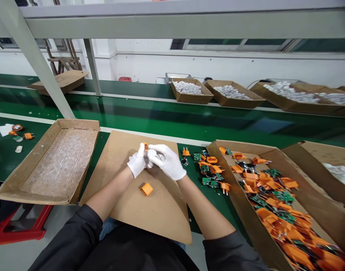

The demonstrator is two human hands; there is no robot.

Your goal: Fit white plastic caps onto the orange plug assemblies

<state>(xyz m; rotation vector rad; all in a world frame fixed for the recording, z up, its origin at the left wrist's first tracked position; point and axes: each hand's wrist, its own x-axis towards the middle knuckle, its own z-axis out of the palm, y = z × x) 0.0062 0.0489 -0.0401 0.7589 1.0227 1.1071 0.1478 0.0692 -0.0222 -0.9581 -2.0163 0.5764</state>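
Left hand (137, 162), shell (147, 189) and right hand (168, 162) at the board (116, 203).
The left hand appears to pinch an orange piece (145, 145); the shell lies apart, from both hands toward the board's near edge, long axis unclear, neither hand plainly nearer; the right hand's fingers curl close, any hold hidden.
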